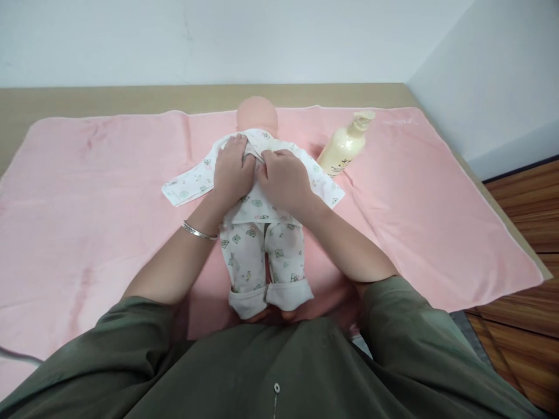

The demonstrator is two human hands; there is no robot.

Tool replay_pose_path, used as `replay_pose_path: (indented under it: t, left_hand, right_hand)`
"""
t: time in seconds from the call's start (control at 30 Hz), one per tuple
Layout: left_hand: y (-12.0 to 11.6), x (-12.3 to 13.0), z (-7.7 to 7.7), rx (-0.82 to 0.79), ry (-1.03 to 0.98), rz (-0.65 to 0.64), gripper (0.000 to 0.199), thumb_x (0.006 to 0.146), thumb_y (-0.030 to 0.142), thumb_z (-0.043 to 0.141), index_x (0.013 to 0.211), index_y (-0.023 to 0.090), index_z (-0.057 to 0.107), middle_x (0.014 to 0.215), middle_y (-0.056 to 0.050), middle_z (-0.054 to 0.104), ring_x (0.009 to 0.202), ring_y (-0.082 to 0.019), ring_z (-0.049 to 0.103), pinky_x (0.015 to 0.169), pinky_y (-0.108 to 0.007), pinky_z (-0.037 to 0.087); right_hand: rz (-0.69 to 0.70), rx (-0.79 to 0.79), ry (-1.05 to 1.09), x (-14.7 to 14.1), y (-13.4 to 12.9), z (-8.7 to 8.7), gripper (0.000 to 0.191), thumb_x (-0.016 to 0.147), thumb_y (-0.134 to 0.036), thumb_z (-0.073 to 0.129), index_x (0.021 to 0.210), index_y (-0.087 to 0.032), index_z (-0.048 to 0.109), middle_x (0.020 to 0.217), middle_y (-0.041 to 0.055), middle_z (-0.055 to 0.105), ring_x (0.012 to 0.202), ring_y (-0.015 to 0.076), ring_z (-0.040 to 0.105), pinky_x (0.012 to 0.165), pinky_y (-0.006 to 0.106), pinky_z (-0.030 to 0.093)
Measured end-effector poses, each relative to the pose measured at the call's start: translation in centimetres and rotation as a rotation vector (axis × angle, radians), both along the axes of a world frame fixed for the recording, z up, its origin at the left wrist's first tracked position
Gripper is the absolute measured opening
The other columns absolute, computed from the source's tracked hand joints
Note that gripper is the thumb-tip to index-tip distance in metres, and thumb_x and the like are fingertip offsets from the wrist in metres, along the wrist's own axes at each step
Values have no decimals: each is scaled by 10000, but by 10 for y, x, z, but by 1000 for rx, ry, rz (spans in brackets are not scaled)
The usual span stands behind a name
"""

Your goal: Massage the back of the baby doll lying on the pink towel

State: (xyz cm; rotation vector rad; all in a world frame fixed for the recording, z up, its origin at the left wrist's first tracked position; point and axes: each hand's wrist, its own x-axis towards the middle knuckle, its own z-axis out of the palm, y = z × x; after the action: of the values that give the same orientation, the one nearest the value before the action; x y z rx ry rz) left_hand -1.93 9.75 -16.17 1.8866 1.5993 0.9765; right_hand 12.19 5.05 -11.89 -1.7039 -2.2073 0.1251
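A baby doll (257, 113) lies on the pink blanket, its head at the far end and its feet toward me. It wears a white patterned top (257, 208) with the sleeves spread out, and matching trousers (248, 250) with the cuffs turned up. On the doll's chest my left hand (234, 169) has its fingers bent around a fold of the top. Beside it my right hand (286, 180) pinches the same cloth near the collar. Both hands almost touch. The fingertips are partly hidden in the fabric.
A cream pump bottle (345, 145) stands tilted in view, right of the doll and near the sleeve. Under everything spreads a pink blanket (122, 192) on a wooden table (131, 96). A white wall (262, 41) rises behind; wooden drawers (524, 198) are at the right.
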Motion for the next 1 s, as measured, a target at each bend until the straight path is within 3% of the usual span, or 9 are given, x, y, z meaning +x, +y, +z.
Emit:
replay_pose_path:
  t: [0.13, 0.33, 0.6, 0.83, 1.0]
  left_hand:
    - [-2, 2, 0, 22, 0, 0, 566, 931, 360, 453, 1476, 255, 565, 1647, -67, 484, 1614, -271, 336, 1398, -489, 165]
    - [-17, 11, 7, 9, 94, 6, 590, 976, 377, 419, 1504, 134, 521, 1670, -167, 430, 1623, -326, 307, 1387, -535, 161]
    - [-23, 15, 5, 31, 101, 20, 559, 998, 375, 419, 1498, 150, 525, 1670, -157, 435, 1625, -318, 304, 1389, -523, 150]
    - [-12, 9, 10, -18, 112, 2, 615, 941, 299, 438, 1523, 112, 506, 1675, -159, 426, 1630, -328, 289, 1390, -518, 163]
    - [-1, 4, 3, -24, 51, 38, 584, 945, 310, 437, 1507, 181, 528, 1666, -118, 449, 1624, -307, 312, 1394, -506, 167]
  right_hand:
    - [-11, 12, 18, 0, 5, -6, 280, 1062, -238, 371, 1110, -126, 624, 1103, 157, 711, 1188, 309, 597, 955, 405, 505]
    - [-30, 16, 34, 6, 22, -15, 364, 1086, -298, 333, 1169, -107, 631, 1156, 161, 716, 1208, 311, 589, 1016, 422, 492]
    - [28, 52, 8, 11, 28, -19, 402, 1086, -291, 295, 1237, -83, 603, 1261, 175, 688, 1255, 313, 574, 1115, 456, 466]
    - [10, 28, 25, 3, 11, -13, 391, 1083, -279, 291, 1178, -93, 622, 1237, 176, 694, 1273, 308, 585, 1138, 466, 492]
    - [14, 23, 9, -7, -4, -10, 397, 1060, -229, 331, 1256, -56, 630, 1335, 203, 670, 1350, 312, 574, 1203, 460, 469]
